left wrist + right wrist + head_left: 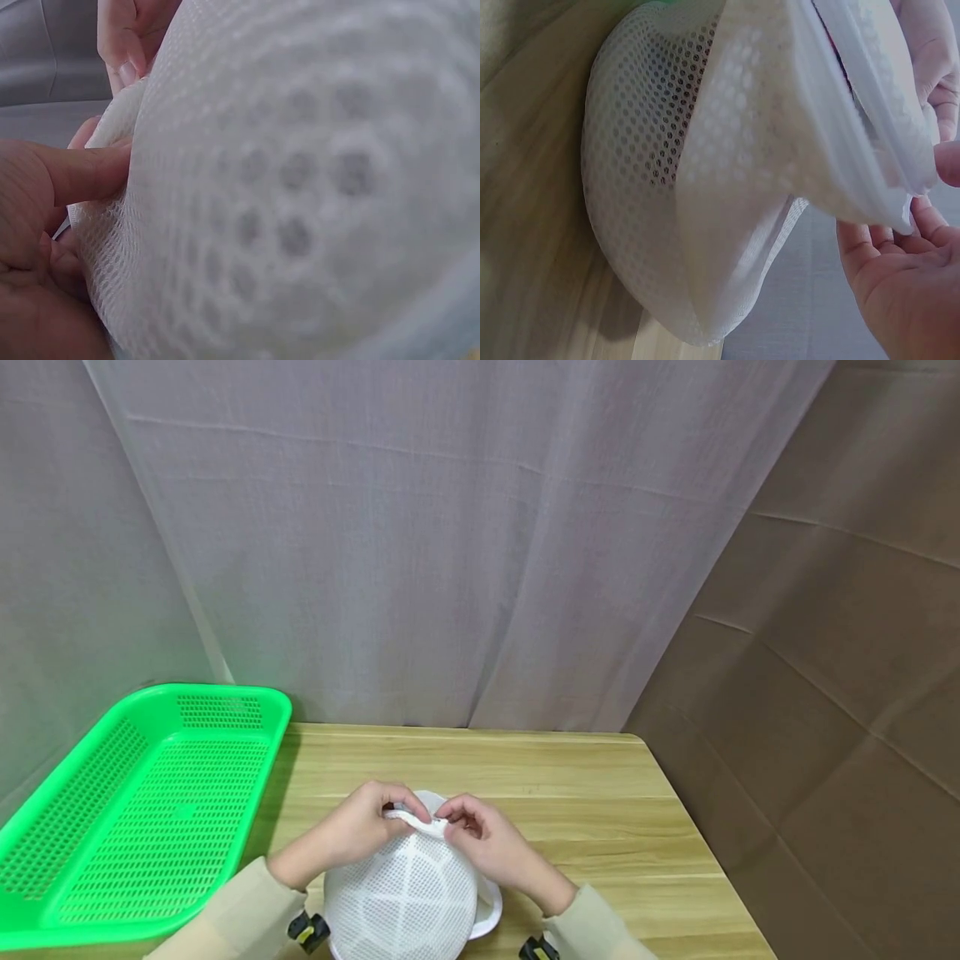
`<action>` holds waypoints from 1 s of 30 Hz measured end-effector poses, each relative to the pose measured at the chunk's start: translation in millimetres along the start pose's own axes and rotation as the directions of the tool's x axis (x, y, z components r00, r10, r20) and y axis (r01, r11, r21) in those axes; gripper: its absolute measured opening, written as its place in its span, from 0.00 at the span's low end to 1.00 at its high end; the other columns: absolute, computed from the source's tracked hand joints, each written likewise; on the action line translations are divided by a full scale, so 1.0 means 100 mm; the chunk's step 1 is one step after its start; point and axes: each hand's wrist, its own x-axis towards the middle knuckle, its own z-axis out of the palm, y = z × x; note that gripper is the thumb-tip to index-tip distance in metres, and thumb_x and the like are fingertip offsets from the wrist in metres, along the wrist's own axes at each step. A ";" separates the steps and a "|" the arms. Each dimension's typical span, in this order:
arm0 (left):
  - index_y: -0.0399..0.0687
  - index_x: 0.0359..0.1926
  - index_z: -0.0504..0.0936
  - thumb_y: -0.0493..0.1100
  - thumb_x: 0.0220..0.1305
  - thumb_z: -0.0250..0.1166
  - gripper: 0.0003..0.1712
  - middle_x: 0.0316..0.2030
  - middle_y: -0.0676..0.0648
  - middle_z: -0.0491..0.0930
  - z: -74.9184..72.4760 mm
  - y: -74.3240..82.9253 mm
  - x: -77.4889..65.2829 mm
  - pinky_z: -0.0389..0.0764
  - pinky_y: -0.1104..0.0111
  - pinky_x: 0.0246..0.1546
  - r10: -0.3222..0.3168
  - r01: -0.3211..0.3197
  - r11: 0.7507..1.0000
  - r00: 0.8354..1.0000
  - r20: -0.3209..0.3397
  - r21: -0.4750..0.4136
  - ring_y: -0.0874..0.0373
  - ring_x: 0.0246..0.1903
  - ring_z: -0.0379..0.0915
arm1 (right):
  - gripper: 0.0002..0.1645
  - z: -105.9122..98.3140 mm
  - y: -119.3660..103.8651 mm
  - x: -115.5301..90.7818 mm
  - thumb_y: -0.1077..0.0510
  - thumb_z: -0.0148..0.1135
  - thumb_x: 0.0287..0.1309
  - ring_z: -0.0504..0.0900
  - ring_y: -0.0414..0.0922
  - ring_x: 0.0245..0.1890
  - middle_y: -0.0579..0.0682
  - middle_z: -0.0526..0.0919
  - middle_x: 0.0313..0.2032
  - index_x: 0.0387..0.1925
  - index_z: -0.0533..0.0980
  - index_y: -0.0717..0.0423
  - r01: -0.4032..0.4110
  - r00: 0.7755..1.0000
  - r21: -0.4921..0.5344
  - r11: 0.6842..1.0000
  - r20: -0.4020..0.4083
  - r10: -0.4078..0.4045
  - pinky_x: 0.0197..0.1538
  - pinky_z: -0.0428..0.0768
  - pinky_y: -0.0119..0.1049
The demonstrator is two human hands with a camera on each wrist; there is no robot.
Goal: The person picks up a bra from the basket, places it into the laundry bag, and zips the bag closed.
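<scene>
on the near side of the desk [577,777], the left hand [367,822] and right hand [487,839] are pinching the zippered edge [825,97] of a white mesh bag [405,893] resting there. they are seemingly working its zip; the next move is probably calling for one steady pinch while the other is drawing along.

A rounded white mesh bag [401,902], partly open, sits on the table [615,827].

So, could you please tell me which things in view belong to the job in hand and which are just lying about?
Job in hand:
white mesh bag
left hand and right hand, holding it

Apparently just there:
green basket, untouched
wooden table, as support
grey curtain behind
</scene>
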 end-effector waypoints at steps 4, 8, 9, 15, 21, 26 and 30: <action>0.52 0.35 0.86 0.26 0.55 0.65 0.16 0.37 0.56 0.82 0.00 0.00 0.00 0.77 0.68 0.41 -0.008 0.008 1.000 1.000 -0.008 0.004 0.58 0.41 0.76 | 0.07 0.00 0.11 0.01 0.63 0.60 0.63 0.77 0.43 0.37 0.48 0.78 0.36 0.43 0.76 0.58 -0.023 0.999 0.020 1.000 -0.032 0.023 0.40 0.77 0.31; 0.52 0.35 0.85 0.25 0.55 0.64 0.16 0.38 0.53 0.82 0.01 0.00 -0.01 0.77 0.68 0.40 -0.008 0.008 1.000 1.000 -0.026 0.007 0.56 0.41 0.75 | 0.07 -0.01 0.15 0.01 0.58 0.62 0.63 0.78 0.42 0.33 0.48 0.79 0.34 0.40 0.77 0.56 -0.015 0.998 0.046 0.999 -0.057 0.018 0.36 0.77 0.31; 0.52 0.35 0.85 0.25 0.55 0.64 0.16 0.39 0.53 0.82 0.01 0.00 -0.01 0.77 0.68 0.40 -0.013 0.013 1.000 0.999 -0.031 0.006 0.56 0.40 0.75 | 0.07 -0.01 0.15 0.01 0.57 0.62 0.63 0.78 0.41 0.32 0.48 0.80 0.34 0.39 0.77 0.56 -0.016 0.998 0.048 0.999 -0.062 0.019 0.35 0.77 0.30; 0.53 0.35 0.84 0.27 0.57 0.64 0.15 0.39 0.53 0.82 0.01 -0.01 -0.01 0.76 0.67 0.40 -0.056 0.055 0.998 0.997 -0.049 -0.005 0.57 0.40 0.74 | 0.06 -0.02 -0.03 -0.02 0.60 0.59 0.65 0.77 0.40 0.31 0.49 0.81 0.34 0.41 0.78 0.59 -0.037 0.995 0.032 0.999 -0.095 0.040 0.34 0.76 0.29; 0.53 0.39 0.82 0.30 0.60 0.63 0.12 0.41 0.51 0.81 0.01 -0.01 -0.01 0.76 0.64 0.41 -0.089 0.089 0.996 0.994 -0.070 0.002 0.57 0.40 0.74 | 0.07 -0.05 -0.23 -0.05 0.62 0.56 0.67 0.76 0.42 0.28 0.50 0.81 0.30 0.36 0.79 0.61 -0.011 0.990 -0.018 1.000 -0.141 0.008 0.31 0.75 0.30; 0.53 0.40 0.81 0.30 0.62 0.62 0.12 0.41 0.51 0.81 0.02 -0.02 -0.01 0.76 0.61 0.43 -0.094 0.095 0.995 0.991 -0.093 0.005 0.56 0.42 0.74 | 0.07 -0.04 -0.22 -0.05 0.63 0.56 0.67 0.75 0.40 0.26 0.50 0.80 0.28 0.33 0.79 0.60 0.016 0.986 -0.038 0.999 -0.167 -0.022 0.28 0.75 0.29; 0.53 0.40 0.81 0.30 0.62 0.62 0.12 0.41 0.52 0.81 0.02 -0.04 -0.01 0.75 0.60 0.44 -0.090 0.091 0.996 0.990 -0.110 0.002 0.56 0.43 0.74 | 0.07 -0.03 -0.22 -0.05 0.63 0.56 0.67 0.74 0.39 0.25 0.49 0.79 0.27 0.33 0.78 0.59 0.031 0.982 -0.055 0.998 -0.182 -0.040 0.28 0.74 0.29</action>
